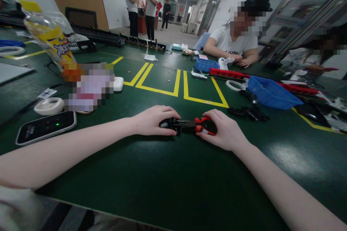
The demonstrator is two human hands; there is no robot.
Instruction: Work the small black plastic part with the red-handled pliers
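Observation:
Near the middle of the green table [162, 166], my left hand [155, 121] is closed round a small black part [171, 124]. My right hand [223, 128] grips the handles of red and black pliers [202, 125]. The jaws of the pliers point left and meet the black part beside my left fingertips; whether they pinch it is too small to tell. My left palm hides some of the part. Several black pieces [251, 113] lie on the table beyond my right hand.
A phone-like device [47, 126], a white tape roll [49, 106], a white case [118, 83] and a yellow-capped bottle [50, 38] stand or lie left. Blue trays [273, 92] and red strips [227, 73] are at the right. A person [234, 43] sits across the table.

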